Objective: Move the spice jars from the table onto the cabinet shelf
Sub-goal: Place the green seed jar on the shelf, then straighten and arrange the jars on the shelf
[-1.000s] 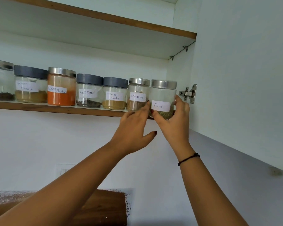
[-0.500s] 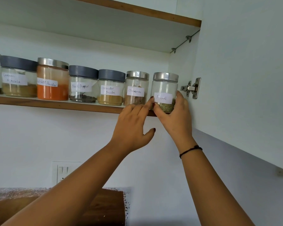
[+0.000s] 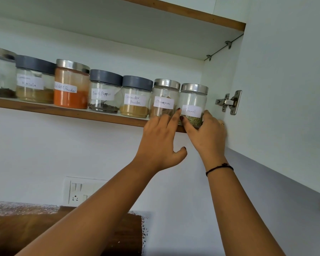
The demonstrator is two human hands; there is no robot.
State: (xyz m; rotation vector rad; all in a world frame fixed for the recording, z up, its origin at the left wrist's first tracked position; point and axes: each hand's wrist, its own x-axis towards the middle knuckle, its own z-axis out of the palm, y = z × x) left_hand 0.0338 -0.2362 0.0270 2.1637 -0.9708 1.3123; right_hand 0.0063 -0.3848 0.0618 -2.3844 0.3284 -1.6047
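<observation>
Jar labels read Masala [image 3: 30,84], Black Pepper [image 3: 102,93], Coriander Powder [image 3: 135,100], Cinnamon [image 3: 163,103], Fennel [image 3: 191,110].

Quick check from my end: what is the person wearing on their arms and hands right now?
Both forearms are bare, no sleeves in view. The right hand has a thin black cord bracelet at the wrist and what may be a gold ring. Fingernails on the left hand and right carry dark polish.

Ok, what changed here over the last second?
The right hand slid the Fennel jar from the shelf edge further in, beside the Cinnamon jar, and still holds it. The left hand stayed open, fingertips by the two jars. The other jars did not move.
</observation>
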